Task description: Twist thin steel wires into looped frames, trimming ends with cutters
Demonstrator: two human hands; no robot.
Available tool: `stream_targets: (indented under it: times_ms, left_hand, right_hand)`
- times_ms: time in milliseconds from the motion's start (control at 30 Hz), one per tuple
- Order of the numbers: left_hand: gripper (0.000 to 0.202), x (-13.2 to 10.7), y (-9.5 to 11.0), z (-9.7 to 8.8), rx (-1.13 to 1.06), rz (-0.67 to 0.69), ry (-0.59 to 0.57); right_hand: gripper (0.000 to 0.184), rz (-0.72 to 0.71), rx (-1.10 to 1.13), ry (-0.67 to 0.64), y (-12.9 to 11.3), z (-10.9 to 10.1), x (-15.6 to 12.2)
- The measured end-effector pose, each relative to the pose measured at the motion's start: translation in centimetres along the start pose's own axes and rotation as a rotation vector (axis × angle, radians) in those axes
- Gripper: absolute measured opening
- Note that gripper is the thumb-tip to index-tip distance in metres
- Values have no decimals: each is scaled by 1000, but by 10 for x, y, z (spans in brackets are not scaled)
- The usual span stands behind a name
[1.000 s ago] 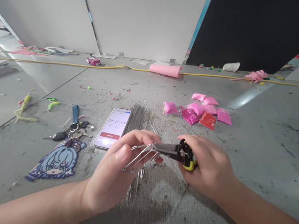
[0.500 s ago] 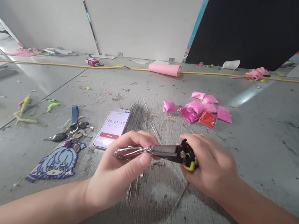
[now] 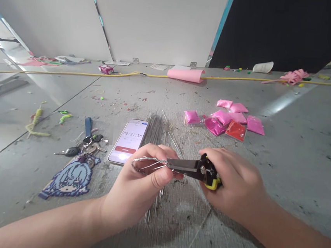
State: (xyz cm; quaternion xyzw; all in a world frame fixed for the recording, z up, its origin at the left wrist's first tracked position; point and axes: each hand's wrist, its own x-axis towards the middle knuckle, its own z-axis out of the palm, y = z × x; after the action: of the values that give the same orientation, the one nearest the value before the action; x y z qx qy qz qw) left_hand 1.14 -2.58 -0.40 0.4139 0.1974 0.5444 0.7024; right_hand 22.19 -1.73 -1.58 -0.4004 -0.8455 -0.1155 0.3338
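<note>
Between the thumb and fingers of my left hand (image 3: 145,184) is a loop of twisted silver wire (image 3: 147,160). My right hand (image 3: 232,183) is wrapped round a pair of pliers (image 3: 186,167) with dark jaws and black and yellow handles. The jaw tips meet the twisted end of the wire, right at my left fingertips; whether they bite on it I cannot tell. Beneath and behind my left hand lies a bundle of straight metal wires (image 3: 154,130). A phone (image 3: 127,141) showing a timer rests just left of that bundle.
Pink and red packets (image 3: 221,117) lie beyond my right hand. Keys (image 3: 90,146) and a blue pixel-style charm (image 3: 72,177) are at the left. A yellow cord (image 3: 231,79) runs along the back, past a rolled pink sheet (image 3: 186,75) and a paper cup (image 3: 263,67).
The whole view has shifted slightly, so the table things appear farther right. The wire loop has turned a little in my left hand. The pliers stay at the wire's end.
</note>
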Motion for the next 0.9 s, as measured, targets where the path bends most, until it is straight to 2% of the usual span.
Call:
stream_targets:
  times_ms: [233, 533, 667, 900]
  left_hand:
    - [8, 1, 3, 1, 5, -2, -34]
    - [9, 3, 4, -6, 182, 153, -104]
    - [6, 3, 6, -5, 151, 117, -94]
    - [5, 7, 5, -1, 21, -28, 30]
  right_hand:
    - [33, 28, 50, -20, -3, -4, -2]
    - [29, 50, 86, -57, -6, -7, -2]
    - [28, 82, 127, -97, -7, -8, -2]
    - [22, 126, 168, -155, -7, -8, -3]
